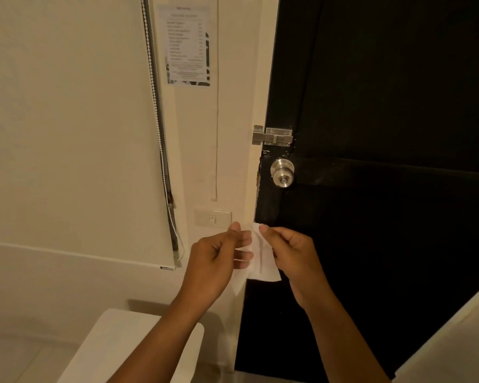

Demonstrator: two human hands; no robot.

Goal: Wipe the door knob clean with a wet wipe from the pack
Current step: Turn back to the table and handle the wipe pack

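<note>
Currently: left hand [219, 261] and right hand [291, 255] both pinching thin white wet wipe [260, 258] | round brushed-steel door knob [282, 172] above, untouched | black door [385, 106]

You hold a thin white wet wipe [257, 255] unfolded, well below the round brushed-steel door knob [282, 173] on the black door.

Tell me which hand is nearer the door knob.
Right. The right hand sits just below the door knob; the left hand is below and further left. Both pinch the wet wipe.
</note>
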